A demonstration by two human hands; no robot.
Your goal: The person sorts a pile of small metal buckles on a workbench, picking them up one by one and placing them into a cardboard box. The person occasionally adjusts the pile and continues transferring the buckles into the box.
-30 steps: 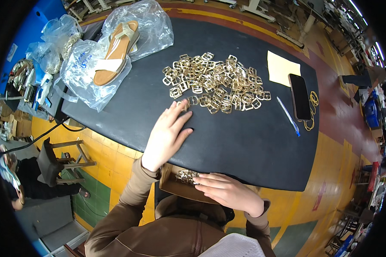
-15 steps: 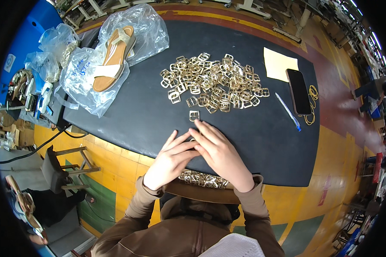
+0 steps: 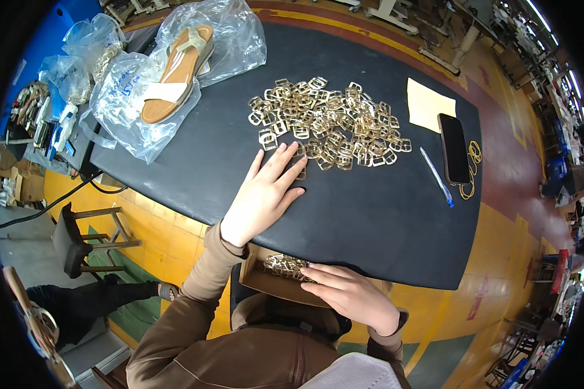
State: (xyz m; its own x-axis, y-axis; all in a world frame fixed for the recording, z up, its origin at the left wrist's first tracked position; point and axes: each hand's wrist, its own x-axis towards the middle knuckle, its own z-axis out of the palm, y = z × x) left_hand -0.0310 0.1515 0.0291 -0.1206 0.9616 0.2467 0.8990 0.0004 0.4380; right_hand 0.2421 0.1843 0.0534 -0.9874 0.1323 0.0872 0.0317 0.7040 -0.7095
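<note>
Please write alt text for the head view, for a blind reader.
A person's left grip is at a gold buckle pile on a black table; the right grip is at a box of buckles. A sandal lies far left.

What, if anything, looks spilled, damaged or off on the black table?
Nothing stands out. The metal buckles lie in a loose heap inside the edges of the black table, and the sandal rests on crumpled clear plastic. Buckles show too small to check for bends.
</note>
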